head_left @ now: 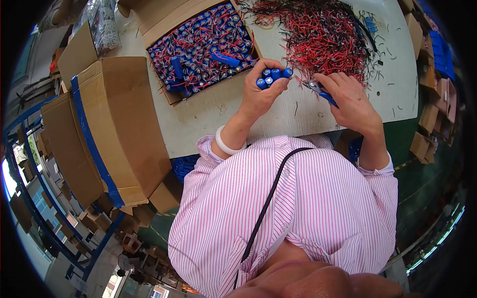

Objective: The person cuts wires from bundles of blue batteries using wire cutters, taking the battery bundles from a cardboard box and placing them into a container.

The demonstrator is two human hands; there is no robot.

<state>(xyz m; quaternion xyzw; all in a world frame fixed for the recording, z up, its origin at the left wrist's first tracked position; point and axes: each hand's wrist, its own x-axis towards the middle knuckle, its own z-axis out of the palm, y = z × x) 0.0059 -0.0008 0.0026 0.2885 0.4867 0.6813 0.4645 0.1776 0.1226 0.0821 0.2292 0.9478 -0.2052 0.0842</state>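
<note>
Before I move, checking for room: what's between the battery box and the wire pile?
Tabletop, in the head view, with stray wires at the far end and the left hand holding batteries at the near one.

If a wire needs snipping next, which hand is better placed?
Probably the right hand: it holds blue-handled metal cutters beside the red and black wire heap, while the left hand holds blue cylindrical cells.
</note>
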